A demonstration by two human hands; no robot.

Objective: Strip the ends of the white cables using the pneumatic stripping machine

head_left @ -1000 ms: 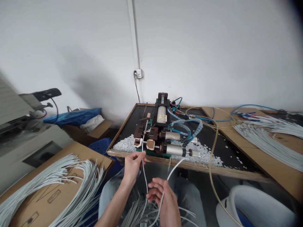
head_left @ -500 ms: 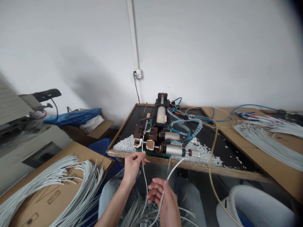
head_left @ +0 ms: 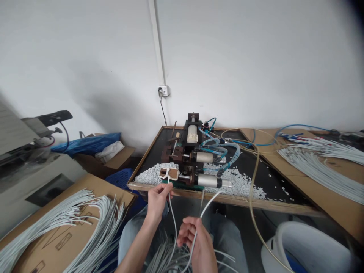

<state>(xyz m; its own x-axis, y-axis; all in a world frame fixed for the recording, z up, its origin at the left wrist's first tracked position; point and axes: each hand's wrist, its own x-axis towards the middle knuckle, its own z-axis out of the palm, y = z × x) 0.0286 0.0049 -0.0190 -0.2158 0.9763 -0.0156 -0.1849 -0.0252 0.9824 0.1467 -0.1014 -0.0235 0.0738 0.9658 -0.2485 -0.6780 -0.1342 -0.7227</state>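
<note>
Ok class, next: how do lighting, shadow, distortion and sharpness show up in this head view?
Head view: soft light, with a diffuse shadow on the wall; head view: top-right corner dark, white bucket seemingly stretched near the edge; head view: left hand fairly clear.

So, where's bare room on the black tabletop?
Rear left, between the wooden rim and dark metal machine; also between the translucent yellow hose and brown cardboard, bar stray small white chips. Crowded: the front, heaped with them.

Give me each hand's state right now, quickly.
Left hand: closed, pinching a white cable.
Right hand: half-curled, a cable length running across it; whether it grips cannot be told.
</note>
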